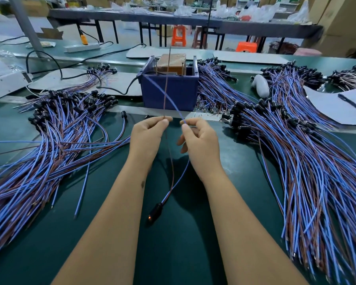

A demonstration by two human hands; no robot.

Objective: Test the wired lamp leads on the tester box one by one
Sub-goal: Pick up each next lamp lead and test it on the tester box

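A blue tester box stands at the middle of the green bench, with a brown block and metal posts inside it. My left hand pinches the brown lead, which runs up to the box. My right hand pinches the blue lead, which curves to the box's front left rim. Both leads hang down between my forearms to a small black lamp lying on the bench, and it shows an orange glow.
Large piles of blue and brown leads with black lamps lie to the left and right. A black power cable runs to the box. White paper with a pen lies far right. Stools and tables stand behind.
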